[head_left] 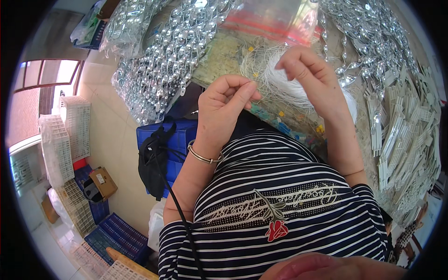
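Both my hands are raised over the near edge of a worktable (219,58), apart from each other. My left hand (217,109) is closed in a pinch, thumb against the index finger; anything between the tips is too fine to make out. Farther right and a bit higher, my right hand (319,86) also pinches, its fingertips pointing left, and what they hold is not visible. Behind and between the hands lies a loose hank of white thread (277,86), partly covered by the right hand.
Strings of shiny silver beads (172,53) hang over the table's left side; more silver strings (378,37) lie far right. Thin whitish strips (401,135) pile up at the right. A red-edged clear bag (270,21) lies at the back. Blue crates (116,238) stand on the left floor.
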The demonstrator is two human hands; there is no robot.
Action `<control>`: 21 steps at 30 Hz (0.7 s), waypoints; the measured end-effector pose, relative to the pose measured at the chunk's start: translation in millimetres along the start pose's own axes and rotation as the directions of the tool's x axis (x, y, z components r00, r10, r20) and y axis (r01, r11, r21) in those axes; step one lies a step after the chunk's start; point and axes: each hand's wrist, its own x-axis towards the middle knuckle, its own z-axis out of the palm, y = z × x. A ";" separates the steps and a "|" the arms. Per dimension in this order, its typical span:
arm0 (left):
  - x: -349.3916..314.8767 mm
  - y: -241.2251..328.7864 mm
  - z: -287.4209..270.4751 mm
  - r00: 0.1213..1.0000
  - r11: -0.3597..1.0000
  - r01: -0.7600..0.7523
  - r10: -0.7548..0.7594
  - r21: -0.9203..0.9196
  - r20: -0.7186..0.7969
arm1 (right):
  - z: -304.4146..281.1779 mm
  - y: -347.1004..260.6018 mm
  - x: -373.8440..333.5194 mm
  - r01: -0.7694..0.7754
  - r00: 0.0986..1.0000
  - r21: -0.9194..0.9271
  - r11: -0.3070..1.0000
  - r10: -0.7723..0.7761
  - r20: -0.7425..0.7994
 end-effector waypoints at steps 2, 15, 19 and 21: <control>-0.5 0.0 0.6 1.000 1.000 -0.009 0.009 0.008 0.005 | 5.9 -3.8 -1.6 -0.027 0.999 -0.031 0.999 0.028 0.025; -0.6 -3.6 0.8 0.992 0.997 0.061 -0.066 0.050 0.107 | 11.6 -4.3 0.9 -0.173 0.984 0.173 0.970 0.164 0.062; -1.0 -2.8 1.9 0.990 0.995 0.086 -0.092 0.058 0.109 | 11.7 -2.6 0.5 -0.163 0.986 0.170 0.972 0.154 0.068; -1.2 -3.0 1.6 0.989 0.994 0.086 -0.094 0.074 0.112 | 10.7 -2.7 0.1 -0.179 0.983 0.199 0.963 0.168 0.072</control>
